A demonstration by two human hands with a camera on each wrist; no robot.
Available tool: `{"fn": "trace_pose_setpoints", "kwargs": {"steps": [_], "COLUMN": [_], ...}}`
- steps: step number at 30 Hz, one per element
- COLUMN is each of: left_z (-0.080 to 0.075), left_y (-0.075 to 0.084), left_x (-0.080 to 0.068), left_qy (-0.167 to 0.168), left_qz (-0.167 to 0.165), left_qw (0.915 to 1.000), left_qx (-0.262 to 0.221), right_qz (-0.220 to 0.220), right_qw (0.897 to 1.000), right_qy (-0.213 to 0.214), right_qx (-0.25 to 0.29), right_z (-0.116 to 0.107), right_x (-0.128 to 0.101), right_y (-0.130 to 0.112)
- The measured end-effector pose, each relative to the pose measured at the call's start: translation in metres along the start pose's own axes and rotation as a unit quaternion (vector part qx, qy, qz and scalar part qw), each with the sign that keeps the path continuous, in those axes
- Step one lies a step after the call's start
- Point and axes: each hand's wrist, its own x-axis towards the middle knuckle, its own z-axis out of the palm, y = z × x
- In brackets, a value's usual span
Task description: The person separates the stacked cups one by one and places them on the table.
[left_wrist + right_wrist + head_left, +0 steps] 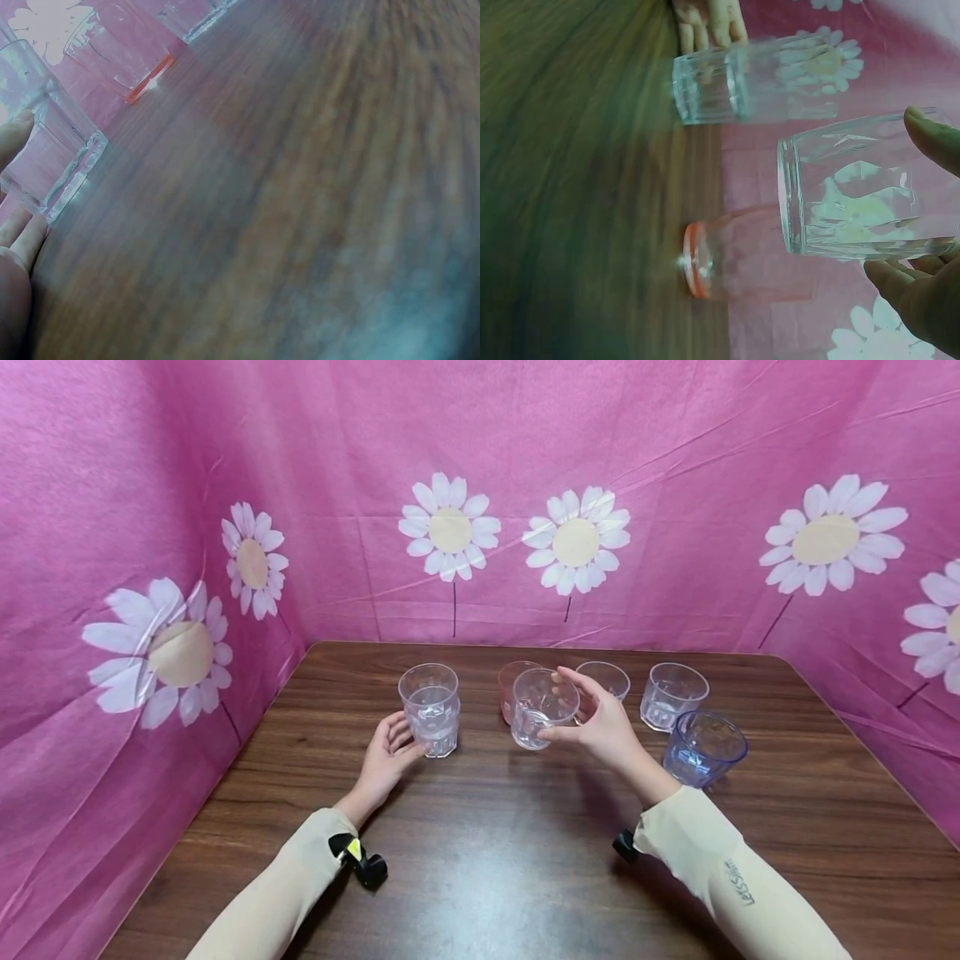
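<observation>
My left hand holds a stack of clear faceted tumblers low down, thumb in front and fingers at its far side. The stack stands upright on the table, one tumbler nested in another. In the right wrist view a rim line crosses the stack partway up. My right hand grips another clear tumbler between thumb and fingers, raised off the table. Behind that one, partly hidden, stands a red-tinted tumbler; its orange-red base shows on the table in the right wrist view.
Behind my right hand a clear tumbler stands partly covered. Farther right are another clear tumbler and a blue one, close to my right forearm. A pink flowered cloth hangs behind the wooden table.
</observation>
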Motion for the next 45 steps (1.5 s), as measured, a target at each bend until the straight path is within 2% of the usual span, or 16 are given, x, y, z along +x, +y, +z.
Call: {"fn": "trace_pose_setpoints", "kwargs": {"steps": [7,15,22,28,45], "left_z": [0.0,0.0,0.0,0.0,0.0], "left_y": [0.002,0.002,0.003,0.004,0.003], "left_x": [0.0,-0.001,-0.002,-0.003,-0.002], "left_qy": [0.0,0.0,0.001,-0.003,-0.007], "left_qz": [-0.004,-0.004,0.001,-0.004,-0.002], "left_qw": [1.0,1.0,1.0,1.0,1.0], "left_qx": [-0.003,-0.001,0.0,-0.001,-0.006], "right_qz": [0.015,0.04,0.042,0.055,0.061], "right_qw": [1.0,0.999,0.998,0.996,0.995], "right_qy": [0.004,-0.001,0.005,0.013,0.036], "right_qx": [-0.025,-0.025,-0.039,-0.066,-0.073], "right_z": [-0.01,-0.023,-0.036,-0.046,-0.067], "right_x": [-0.008,-0.02,-0.03,-0.039,-0.055], "right_y": [0.011,0.027,0.039,0.043,0.048]}}
